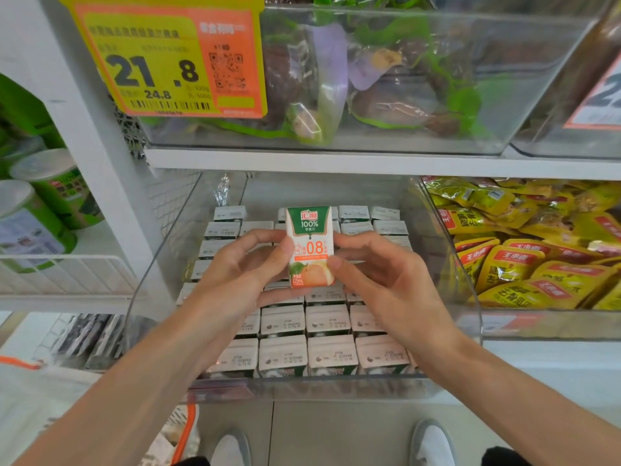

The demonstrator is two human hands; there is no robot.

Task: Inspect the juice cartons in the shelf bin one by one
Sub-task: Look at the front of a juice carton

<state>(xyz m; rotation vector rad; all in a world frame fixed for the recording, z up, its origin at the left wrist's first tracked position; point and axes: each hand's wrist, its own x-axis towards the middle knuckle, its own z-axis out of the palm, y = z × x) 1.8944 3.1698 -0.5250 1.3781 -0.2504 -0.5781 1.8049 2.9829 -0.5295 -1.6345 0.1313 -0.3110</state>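
Both forearms extended from the lower corners to mid-frame. The left hand [248, 264] and right hand [379, 280] faced each other, thumbs and curled fingers pinching one juice carton [311, 247] between them.

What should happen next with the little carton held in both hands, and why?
Probably turn the juice carton over to check another side: the left hand and right hand pinch it upright above the clear bin, and only its printed front faces the camera.

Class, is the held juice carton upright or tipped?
Upright: juice carton has green top uppermost, print level; left hand and right hand pinch its sides.
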